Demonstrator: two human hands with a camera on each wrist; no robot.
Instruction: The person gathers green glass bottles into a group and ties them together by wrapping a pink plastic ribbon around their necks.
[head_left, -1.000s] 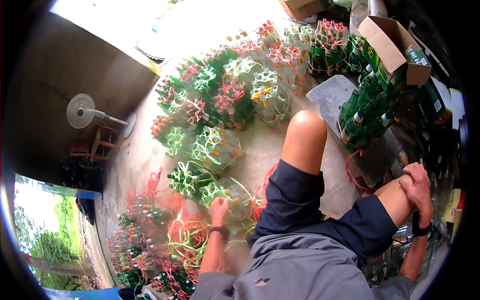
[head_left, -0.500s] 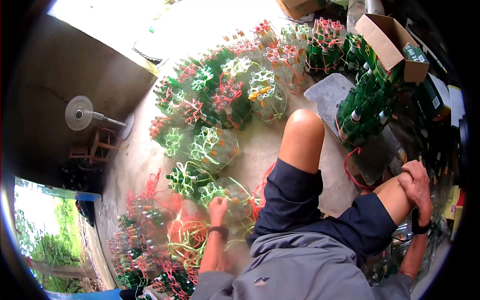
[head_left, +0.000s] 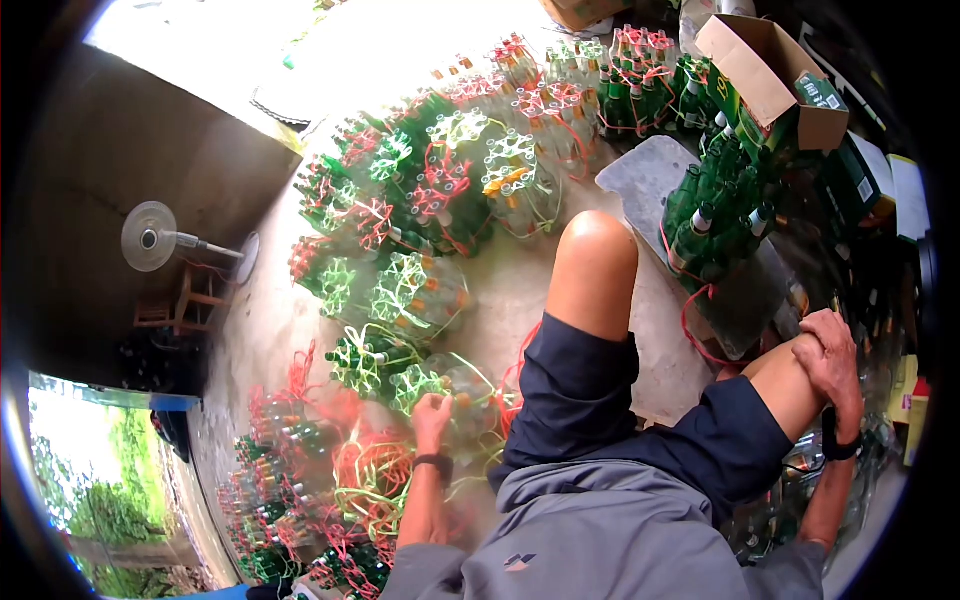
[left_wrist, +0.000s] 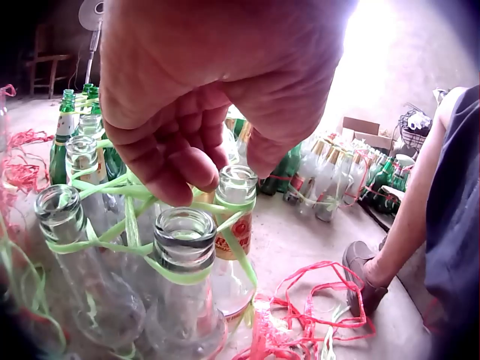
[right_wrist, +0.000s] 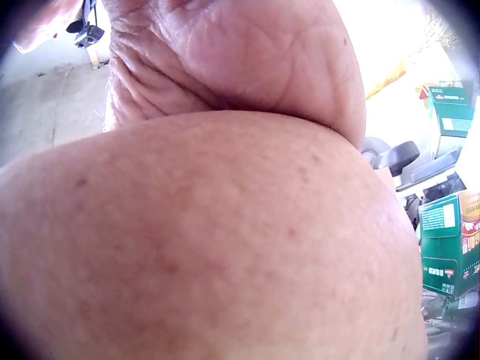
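Note:
My left hand (head_left: 432,418) is at a bundle of clear glass bottles tied with light green strap (head_left: 415,385). Up close in the left wrist view, the fingers of the left hand (left_wrist: 217,97) curl down, and fingertips and thumb lie on either side of the mouth of a clear bottle (left_wrist: 238,184). Green strap (left_wrist: 131,225) loops around the necks of several bottles. The right hand (head_left: 832,362) rests on the bent knee with nothing visible in it; the palm of the right hand (right_wrist: 240,60) lies against the skin in the right wrist view.
More tied bottle bundles (head_left: 440,190) cover the floor ahead. Loose red strap (left_wrist: 322,292) lies beside the near bundle. Green bottles (head_left: 700,225) stand on a grey board (head_left: 650,180) by an opened carton (head_left: 760,70). A fan (head_left: 148,238) stands at the left.
The head view has turned slightly, so the bottles, board and carton sit a little further left in it. Both hands keep their places, the left at the bundle and the right on the knee.

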